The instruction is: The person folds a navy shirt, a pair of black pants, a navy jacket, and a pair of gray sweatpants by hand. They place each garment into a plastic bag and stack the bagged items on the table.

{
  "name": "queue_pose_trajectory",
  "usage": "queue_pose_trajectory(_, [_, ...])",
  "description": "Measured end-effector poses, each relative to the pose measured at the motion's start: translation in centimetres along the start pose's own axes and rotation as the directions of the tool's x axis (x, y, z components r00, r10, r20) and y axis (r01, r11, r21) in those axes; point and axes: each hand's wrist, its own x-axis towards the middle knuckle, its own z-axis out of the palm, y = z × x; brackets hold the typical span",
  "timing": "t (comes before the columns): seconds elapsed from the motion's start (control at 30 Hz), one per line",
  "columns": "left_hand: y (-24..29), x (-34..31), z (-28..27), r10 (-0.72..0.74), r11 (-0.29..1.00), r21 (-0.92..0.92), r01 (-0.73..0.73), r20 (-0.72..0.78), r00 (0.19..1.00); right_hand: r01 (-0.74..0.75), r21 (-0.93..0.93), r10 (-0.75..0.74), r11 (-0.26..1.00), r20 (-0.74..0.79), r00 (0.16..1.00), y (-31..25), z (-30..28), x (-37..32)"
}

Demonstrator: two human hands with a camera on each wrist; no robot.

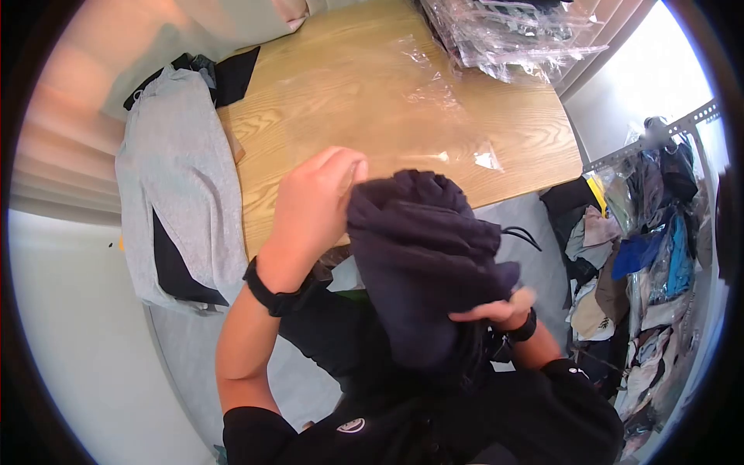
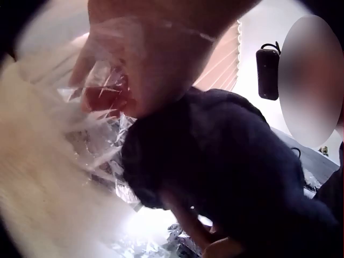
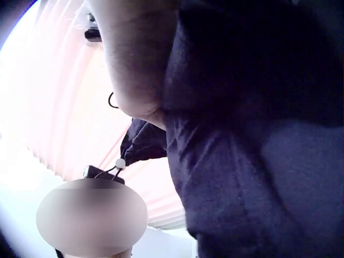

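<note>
A dark navy garment [image 1: 422,256] with a gathered edge and a black drawstring cord [image 1: 523,235] is held up in front of the body, over the table's near edge. My right hand [image 1: 504,310] grips its lower right side, thumb laid across the cloth. Fingers [image 2: 188,220] show under the garment in the left wrist view. At its upper left is my left hand [image 1: 314,198], fingers curled. Clear plastic film [image 2: 102,140] wraps over and around those fingers in the left wrist view. In the right wrist view, a pale toggle [image 3: 120,164] hangs on the cord.
A clear plastic bag [image 1: 372,101] lies flat on the wooden table [image 1: 527,132]. Grey sweatpants [image 1: 182,170] hang over the left edge. Several plastic-wrapped packs [image 1: 504,35] are stacked at the back right. A metal rack [image 1: 697,116] and piled clothes [image 1: 604,271] stand to the right.
</note>
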Motion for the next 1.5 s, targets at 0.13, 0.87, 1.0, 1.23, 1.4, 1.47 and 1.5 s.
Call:
queue_pose_trajectory(0.13, [-0.1,0.1,-1.1,-0.023,0.996,-0.092,0.021,-0.018,1.000,-0.120,0.383,0.182,0.916,-0.128,0.975,0.5,1.6,2.7])
queue_pose_trajectory(0.87, [6.1,-7.0,-0.9,0.276,0.930,-0.196,-0.310,-0.184,0.943,0.085,0.584,0.295,0.807,-0.524,0.799,1.8,-1.4,8.7])
queue_pose_trajectory(1.0, [7.0,-7.9,0.6,-0.074,0.966,-0.245,0.087,0.061,0.995,0.103,0.764,0.308,0.637,-0.374,0.875,0.9,-2.0,9.3])
queue_pose_trajectory(1.23, [6.3,-7.5,4.2,-0.292,0.949,-0.066,0.308,0.186,0.938,0.084,0.453,0.229,0.887,-0.592,0.772,4.7,-1.4,9.1])
queue_pose_trajectory(1.4, [5.4,-6.7,5.5,-0.323,0.944,-0.049,0.326,0.070,0.944,0.076,0.330,0.165,0.941,-0.642,0.749,2.2,0.7,9.6])
queue_pose_trajectory(1.47, [4.7,-6.3,6.3,-0.347,0.934,-0.066,0.351,0.064,0.936,-0.030,0.189,0.152,0.981,-0.671,0.726,1.5,1.2,9.8])
queue_pose_trajectory(1.5, [4.0,-6.1,6.9,-0.342,0.929,-0.130,0.346,0.051,0.938,-0.032,0.218,0.183,0.975,-0.724,0.666,1.9,1.4,10.0])
